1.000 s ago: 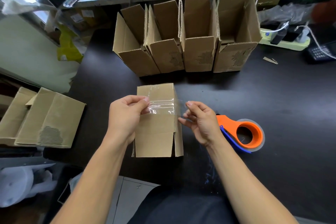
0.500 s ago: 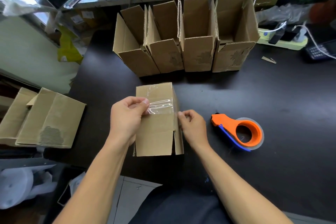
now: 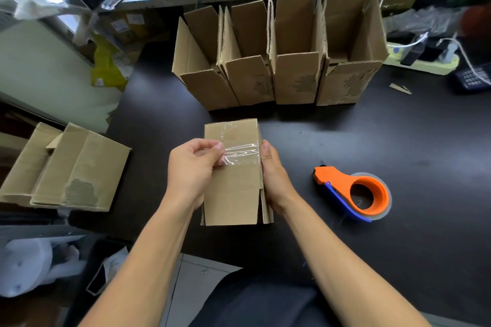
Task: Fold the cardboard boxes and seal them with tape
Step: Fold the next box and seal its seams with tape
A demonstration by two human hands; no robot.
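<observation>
The small cardboard box sits on the dark table, right in front of the person. Its long axis runs away from them, with the taped end at the far side and loose flaps hanging open at the near end. A strip of clear tape crosses the top, shiny and wrinkled, so its exact edges are hard to trace.

The left hand is curled over the box's left side, thumb and fingertip pinching the tape's left end. The right hand lies along the right side with the thumb against the top edge. Its fingers are hidden behind the box, so can't tell how they sit.

Off to the right, well apart from the box, lies an orange tape dispenser with a blue blade piece. Behind the box stands a row of four open boxes, flaps up, close to its far end. A flattened box lies at the left edge of the table. Far right there's a power strip with cables, blurry, and a calculator cut off by the frame edge.
</observation>
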